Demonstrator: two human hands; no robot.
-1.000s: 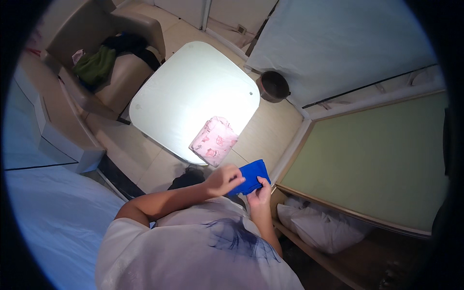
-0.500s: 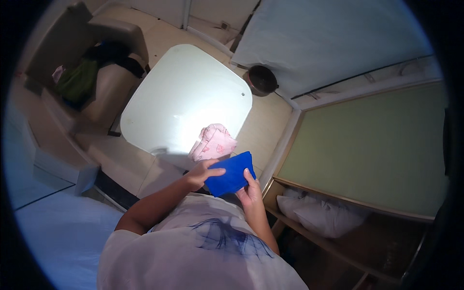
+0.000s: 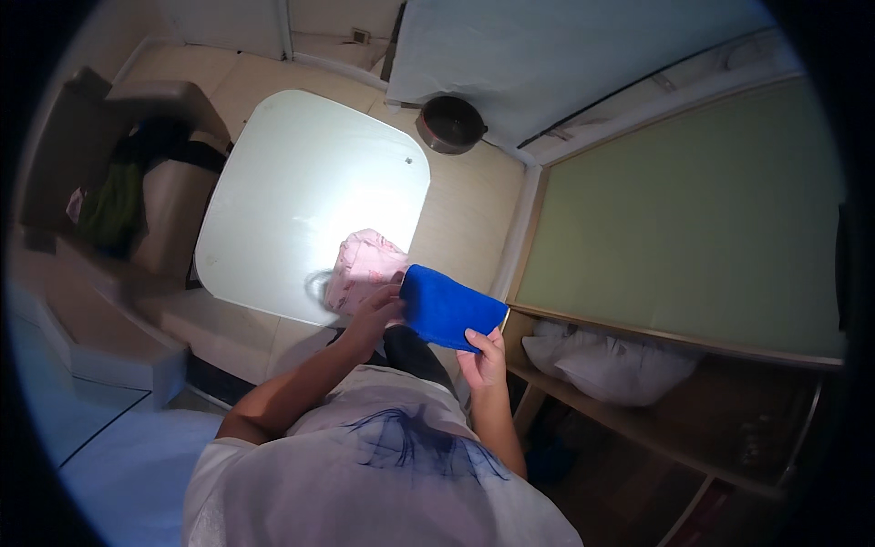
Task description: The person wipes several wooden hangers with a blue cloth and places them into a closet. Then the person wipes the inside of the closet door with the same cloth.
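Fingers of both the left hand (image 3: 375, 313) and right hand (image 3: 483, 357) pinch a folded blue cloth (image 3: 448, 307) (beside a pink bundle (image 3: 363, 266)), seemingly mid-fold, needing matched edges next.

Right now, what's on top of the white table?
A pink patterned bag sits at the white table near edge. The left hand and blue cloth cover its near corner; the bag's contents can't be seen.

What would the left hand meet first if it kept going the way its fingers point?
Probably the pink bundle on the white table, just past the left hand, which grips the blue cloth; depth is unclear.
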